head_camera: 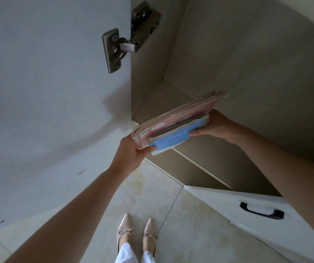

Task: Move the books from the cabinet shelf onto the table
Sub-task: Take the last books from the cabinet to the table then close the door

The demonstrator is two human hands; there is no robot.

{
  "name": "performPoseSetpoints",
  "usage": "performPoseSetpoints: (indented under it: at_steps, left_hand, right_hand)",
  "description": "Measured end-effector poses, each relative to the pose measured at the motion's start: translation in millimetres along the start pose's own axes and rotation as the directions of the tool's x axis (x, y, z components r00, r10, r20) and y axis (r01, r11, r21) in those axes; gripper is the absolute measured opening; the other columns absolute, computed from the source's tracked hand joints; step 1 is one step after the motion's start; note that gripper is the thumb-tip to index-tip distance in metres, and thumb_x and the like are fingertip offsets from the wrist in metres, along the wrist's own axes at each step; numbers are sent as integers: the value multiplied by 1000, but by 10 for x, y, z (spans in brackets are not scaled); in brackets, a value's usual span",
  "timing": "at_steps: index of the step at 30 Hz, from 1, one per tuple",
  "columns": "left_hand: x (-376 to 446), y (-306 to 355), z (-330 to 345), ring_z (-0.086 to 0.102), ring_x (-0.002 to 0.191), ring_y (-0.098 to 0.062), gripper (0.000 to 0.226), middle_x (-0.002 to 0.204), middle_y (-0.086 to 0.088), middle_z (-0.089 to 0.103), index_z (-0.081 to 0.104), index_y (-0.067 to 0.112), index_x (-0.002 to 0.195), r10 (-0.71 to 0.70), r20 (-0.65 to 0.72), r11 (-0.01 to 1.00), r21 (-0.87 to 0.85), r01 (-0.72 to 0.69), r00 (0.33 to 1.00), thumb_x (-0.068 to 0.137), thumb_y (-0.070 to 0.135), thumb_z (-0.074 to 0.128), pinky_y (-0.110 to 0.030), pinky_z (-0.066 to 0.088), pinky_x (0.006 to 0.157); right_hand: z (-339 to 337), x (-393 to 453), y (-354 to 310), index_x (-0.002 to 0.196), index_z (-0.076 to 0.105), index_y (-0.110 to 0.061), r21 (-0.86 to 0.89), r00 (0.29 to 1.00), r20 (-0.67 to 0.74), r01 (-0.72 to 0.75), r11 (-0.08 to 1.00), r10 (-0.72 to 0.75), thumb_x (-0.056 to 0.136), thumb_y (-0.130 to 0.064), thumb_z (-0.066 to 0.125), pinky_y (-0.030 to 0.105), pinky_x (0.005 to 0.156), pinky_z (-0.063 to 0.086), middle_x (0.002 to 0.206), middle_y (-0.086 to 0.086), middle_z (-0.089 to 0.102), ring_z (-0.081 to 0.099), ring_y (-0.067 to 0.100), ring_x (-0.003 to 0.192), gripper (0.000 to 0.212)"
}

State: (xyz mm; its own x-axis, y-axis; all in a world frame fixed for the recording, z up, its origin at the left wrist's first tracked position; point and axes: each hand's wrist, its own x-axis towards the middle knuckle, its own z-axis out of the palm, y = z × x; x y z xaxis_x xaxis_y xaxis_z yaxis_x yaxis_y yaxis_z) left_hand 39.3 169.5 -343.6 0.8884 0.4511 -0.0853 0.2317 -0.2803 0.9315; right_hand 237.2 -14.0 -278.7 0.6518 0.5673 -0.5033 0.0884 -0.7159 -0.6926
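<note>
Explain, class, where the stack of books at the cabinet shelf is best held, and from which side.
Grip the stack of books at its two short ends, one hand per side, as the left hand and right hand do. It is wide, flat and made of loose books, so squeezing both ends probably keeps them together.

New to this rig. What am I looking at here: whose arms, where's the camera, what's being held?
One picture, from a wide-angle camera worn on a person's head, looking down. No robot: the arms are the person's own. The left hand and right hand grip opposite ends of a small stack of books, pink on top, blue beneath, tilted at the front edge of the cabinet shelf. The open door with its hinge is on the left. Below: tiled floor, the person's shoes, a drawer handle. No table is in view.
</note>
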Motion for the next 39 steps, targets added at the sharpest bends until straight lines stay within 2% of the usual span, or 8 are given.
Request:
performPoseSetpoints:
  at_steps: [7,12,15,17,22,26,33,39]
  left_hand:
    - [-55,-27,14,64,105,-16,50,113,1,67,60,17,121,-83,-17,995,-62,82,996,75,26,78,-40,54,90]
    - [-104,60,-38,65,97,1,47,113,6,69,61,15,120,-163,-2,977,-137,161,987,77,14,79,-10,50,75]
    - [-248,175,-135,64,104,0,56,120,14,67,55,26,127,-194,57,960,-195,202,979,76,24,79,-21,54,82]
    - [-377,324,-201,64,103,0,57,119,14,67,53,25,127,-220,41,941,-253,223,975,78,15,79,-18,54,80]
    - [-819,825,-441,71,89,-8,47,96,15,75,51,15,111,-406,-30,805,-485,342,913,75,5,79,-25,60,74]
    - [-1296,1242,-698,73,84,-11,45,93,13,76,53,19,109,-437,-47,782,-514,353,898,75,4,78,-27,58,73]
    - [-2160,1780,-1078,72,89,-23,55,100,-1,75,53,21,114,-472,-102,776,-518,358,875,69,6,83,-44,58,77]
    - [-2722,2136,-1182,72,84,-16,49,95,4,75,52,24,115,-498,-231,809,-471,352,836,78,-1,74,-32,58,70]
  right_hand:
    - [67,-121,76,110,59,-16,100,997,-25,72,992,-70,68,4,80,6,75,50,100,-7,66,61,2,91,51]
    - [117,-257,116,116,62,-13,238,999,48,12,971,-25,76,3,74,16,83,54,111,0,69,68,3,95,44]
    - [136,-423,67,122,60,-16,286,991,131,-32,958,-6,80,-3,71,22,86,55,119,-1,68,67,9,104,46]
    - [156,-575,-23,123,59,-20,323,990,138,-31,946,-15,82,-6,70,24,86,55,121,-2,68,66,12,108,45]
    - [256,-1157,-341,126,56,-14,449,997,73,-43,893,11,81,-19,74,45,98,50,122,2,68,66,20,109,49]
    - [381,-1794,-643,124,56,-21,527,996,65,-90,845,65,72,-33,77,52,97,49,121,1,68,66,24,110,57]
    - [542,-2726,-1093,123,56,-20,572,996,77,-83,816,47,84,-18,72,50,97,50,120,0,68,66,23,110,42]
    - [542,-3172,-1336,121,57,-20,524,992,122,-51,850,-15,84,-17,69,50,97,50,118,-1,69,66,20,109,39]
